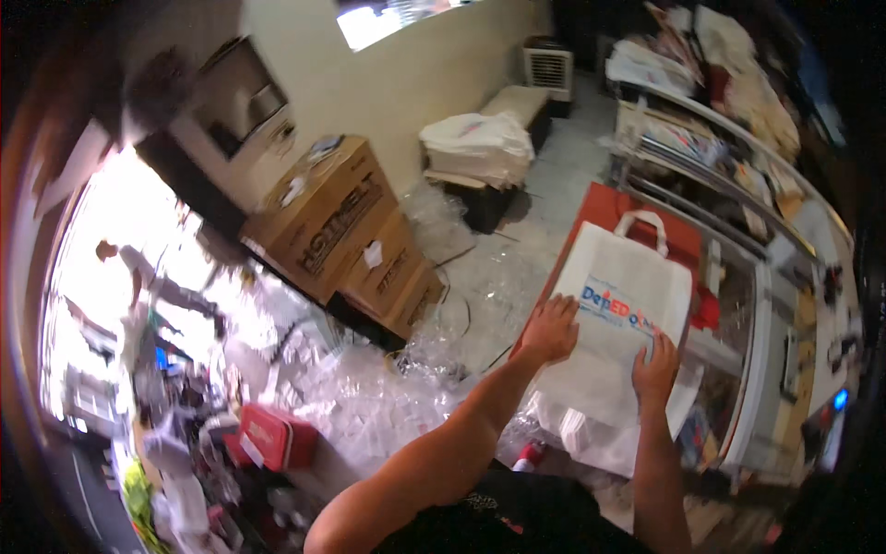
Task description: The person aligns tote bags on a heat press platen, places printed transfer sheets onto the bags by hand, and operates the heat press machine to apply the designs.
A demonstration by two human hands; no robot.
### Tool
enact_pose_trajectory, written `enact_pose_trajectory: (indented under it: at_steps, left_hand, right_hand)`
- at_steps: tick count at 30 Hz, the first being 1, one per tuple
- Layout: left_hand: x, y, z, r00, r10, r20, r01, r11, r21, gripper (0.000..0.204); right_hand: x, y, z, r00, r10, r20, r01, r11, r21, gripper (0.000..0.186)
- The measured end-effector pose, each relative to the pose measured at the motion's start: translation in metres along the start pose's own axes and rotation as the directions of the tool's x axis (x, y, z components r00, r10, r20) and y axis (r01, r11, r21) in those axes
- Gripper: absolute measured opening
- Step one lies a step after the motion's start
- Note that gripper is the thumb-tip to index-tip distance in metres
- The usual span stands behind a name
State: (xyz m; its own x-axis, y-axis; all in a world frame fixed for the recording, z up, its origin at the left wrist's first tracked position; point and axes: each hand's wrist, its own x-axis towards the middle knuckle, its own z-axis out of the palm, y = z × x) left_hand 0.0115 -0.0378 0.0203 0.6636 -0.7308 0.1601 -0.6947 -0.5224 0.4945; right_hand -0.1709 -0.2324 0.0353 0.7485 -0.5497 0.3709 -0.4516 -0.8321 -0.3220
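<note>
A white cloth tote bag (pixel 614 268) with blue and red lettering lies flat on a red board (pixel 685 238), its handle loop pointing away from me. On the bag's left edge, beside the print, rests my left hand (pixel 552 329), fingers stretched out. My right hand (pixel 656 369) lies on the right part of the bag at the print's lower end, its fingers spread and slightly bent. Neither hand grips anything that I can see. More white fabric (pixel 591 425) hangs down at the board's near end, toward my body.
Metal-framed machinery (pixel 738 351) stands right of the board. Stacked cardboard boxes (pixel 346 231) rise at left, with crumpled clear plastic (pixel 369 397) across the floor. A pile of white bags (pixel 480 143) sits on a bench. A red case (pixel 275 438) lies lower left; a person (pixel 157 277) is beyond.
</note>
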Motion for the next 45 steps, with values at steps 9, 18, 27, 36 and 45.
enact_pose_trajectory:
  at_steps: [9,18,27,36,45]
  left_hand:
    - [-0.012,0.002,0.034,0.975,0.074,-0.208,-0.091,0.993,-0.073,0.053]
    - [-0.006,0.010,0.024,0.983,0.085,-0.165,-0.099,0.992,-0.074,0.055]
    - [0.001,0.004,0.024,0.988,0.073,-0.135,-0.079,0.996,-0.041,0.056]
    - [-0.017,0.012,0.011,0.983,0.089,-0.159,-0.094,0.995,-0.020,0.054]
    - [0.006,-0.033,0.035,0.880,0.325,-0.346,-0.232,0.930,0.285,0.042]
  right_hand:
    - [-0.013,0.056,0.024,0.994,-0.108,-0.024,0.104,0.987,-0.126,0.044]
    - [-0.006,0.084,0.041,0.996,-0.087,-0.025,0.080,0.978,-0.193,0.042]
    - [0.000,0.042,0.014,0.999,-0.020,-0.033,0.016,0.994,-0.112,0.041]
    - [-0.017,0.055,0.026,0.997,-0.068,-0.046,0.064,0.995,-0.081,0.044]
    - [0.013,0.006,-0.008,0.993,-0.105,-0.062,0.118,0.954,0.274,0.056]
